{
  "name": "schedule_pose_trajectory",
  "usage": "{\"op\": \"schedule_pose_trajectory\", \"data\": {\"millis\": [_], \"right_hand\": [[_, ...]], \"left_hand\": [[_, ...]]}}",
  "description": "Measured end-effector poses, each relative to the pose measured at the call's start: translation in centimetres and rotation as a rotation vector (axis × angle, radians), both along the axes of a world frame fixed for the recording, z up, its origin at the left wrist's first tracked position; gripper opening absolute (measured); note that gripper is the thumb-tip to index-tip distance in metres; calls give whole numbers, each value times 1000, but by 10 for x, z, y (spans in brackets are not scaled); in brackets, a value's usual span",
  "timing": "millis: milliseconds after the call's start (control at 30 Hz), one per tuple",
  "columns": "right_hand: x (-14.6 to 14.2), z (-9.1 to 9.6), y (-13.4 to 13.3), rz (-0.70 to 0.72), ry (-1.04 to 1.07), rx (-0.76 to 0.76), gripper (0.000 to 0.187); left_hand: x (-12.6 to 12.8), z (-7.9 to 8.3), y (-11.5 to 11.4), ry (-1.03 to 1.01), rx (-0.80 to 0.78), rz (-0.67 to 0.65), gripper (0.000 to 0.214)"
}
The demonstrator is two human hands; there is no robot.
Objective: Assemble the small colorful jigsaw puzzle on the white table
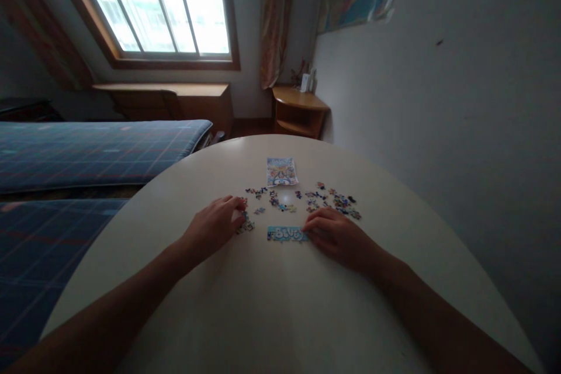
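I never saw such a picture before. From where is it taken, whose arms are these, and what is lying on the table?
There is no machine here. One camera, worn on a person's head, looks forward and down, so the arms are the wearer's own. On the pale table lies a joined puzzle strip lettered "Bluey"; the right hand is at its right end. The left hand is at a small cluster of pieces; whether it grips one is too small to tell. More loose pieces lie beyond the right hand, and a printed sheet lies farther back.
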State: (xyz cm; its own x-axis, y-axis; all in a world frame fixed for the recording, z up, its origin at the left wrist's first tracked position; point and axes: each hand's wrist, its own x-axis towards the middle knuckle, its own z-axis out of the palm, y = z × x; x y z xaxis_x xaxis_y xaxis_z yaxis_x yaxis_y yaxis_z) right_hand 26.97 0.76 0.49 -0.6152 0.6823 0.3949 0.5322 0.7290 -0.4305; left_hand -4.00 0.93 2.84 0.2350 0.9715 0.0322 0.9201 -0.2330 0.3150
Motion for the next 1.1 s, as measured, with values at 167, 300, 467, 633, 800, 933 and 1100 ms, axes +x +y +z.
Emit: {"op": "schedule_pose_trajectory", "data": {"millis": [167,300,467,633,800,933,1100], "right_hand": [[0,1,-1,9,5,2,13],[-1,1,0,6,-2,9,13],[-1,1,0,8,-14,4,13],[-2,3,-1,13,-14,-4,14],[-3,3,-2,15,-6,-11,15],[-3,1,-1,15,3,0,14],[-3,1,-1,13,-9,2,13]], "left_hand": [[-2,-3,2,-28,19,-26,14],[-4,-7,6,-118,22,-58,15],[7,-8,5,-256,36,-59,17],[16,-10,-2,-256,71,-81,17],[14,-13,-4,-77,189,-20,19],[14,-16,-2,-23,185,-22,19],[14,-16,2,8,260,-65,20]]}}
